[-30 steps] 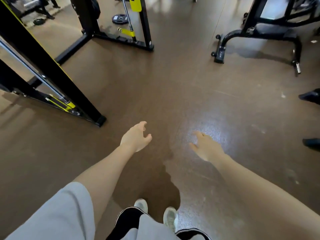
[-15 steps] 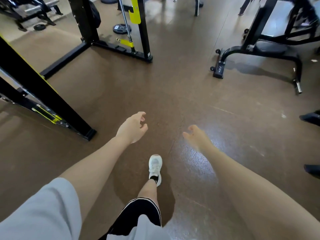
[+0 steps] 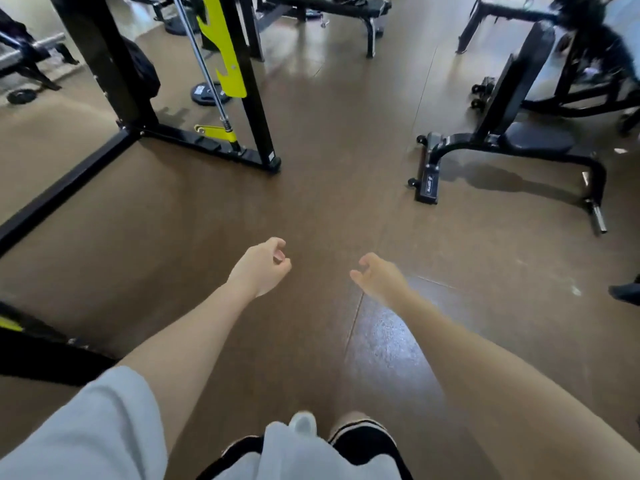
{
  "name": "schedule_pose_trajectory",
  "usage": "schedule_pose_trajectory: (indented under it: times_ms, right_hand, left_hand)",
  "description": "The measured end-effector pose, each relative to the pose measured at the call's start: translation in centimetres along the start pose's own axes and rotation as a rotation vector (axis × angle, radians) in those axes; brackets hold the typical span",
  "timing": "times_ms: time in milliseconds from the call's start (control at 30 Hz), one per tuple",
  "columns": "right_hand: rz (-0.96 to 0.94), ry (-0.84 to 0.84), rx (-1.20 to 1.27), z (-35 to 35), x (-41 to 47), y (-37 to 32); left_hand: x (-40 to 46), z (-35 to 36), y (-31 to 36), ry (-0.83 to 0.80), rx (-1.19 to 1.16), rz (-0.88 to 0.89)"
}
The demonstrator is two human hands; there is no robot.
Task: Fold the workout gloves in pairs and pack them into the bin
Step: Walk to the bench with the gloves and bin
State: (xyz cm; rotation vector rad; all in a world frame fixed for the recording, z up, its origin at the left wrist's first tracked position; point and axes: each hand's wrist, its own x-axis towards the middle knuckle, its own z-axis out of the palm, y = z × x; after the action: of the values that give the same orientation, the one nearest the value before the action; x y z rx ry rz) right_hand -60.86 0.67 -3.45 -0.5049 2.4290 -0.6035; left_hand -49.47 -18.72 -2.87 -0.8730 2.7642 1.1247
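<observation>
No workout gloves and no bin show in the head view. My left hand (image 3: pixel 261 266) hangs out in front of me above the brown gym floor, fingers loosely curled and apart, holding nothing. My right hand (image 3: pixel 379 277) is level with it a little to the right, also loosely curled and holding nothing. Both bare forearms reach forward from the bottom corners. A grey sleeve covers my left upper arm.
A black and yellow rack frame (image 3: pixel 239 81) stands ahead on the left, its base bar (image 3: pixel 62 188) running along the floor. A black adjustable bench (image 3: pixel 512 133) stands ahead on the right. Weight plates (image 3: pixel 207 93) lie behind the rack. A dark shoe (image 3: pixel 627 292) shows at the right edge. Open floor lies between rack and bench.
I have walked forward: the rack and bench are closer and larger. My stepping leg has drawn back under me. Both hands stay raised and hold nothing, the fingers curled slightly more.
</observation>
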Motion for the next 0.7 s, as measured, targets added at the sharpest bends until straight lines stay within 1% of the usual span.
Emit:
schedule_pose_trajectory:
  times_ms: [100,300,500,600,700]
  right_hand:
    - [0.028,0.013,0.032,-4.3,6.3,0.3]
    - [0.038,0.039,-0.048,-12.9,20.6,2.4]
    - [0.124,0.043,-0.023,-24.0,36.6,2.4]
    - [0.097,0.056,-0.059,-28.8,44.5,0.6]
    - [0.050,0.031,-0.050,-31.7,51.5,-2.1]
  left_hand:
    - [7.8,0.2,4.3,-0.036,-0.063,0.057]
    - [24.7,1.9,12.4,-0.117,-0.150,0.146]
    - [42.0,1.7,17.8,-0.172,-0.176,0.059]
    - [49.3,-0.1,18.5,-0.157,-0.143,0.025]
    - [56.0,-2.2,17.6,-0.155,-0.116,-0.040]
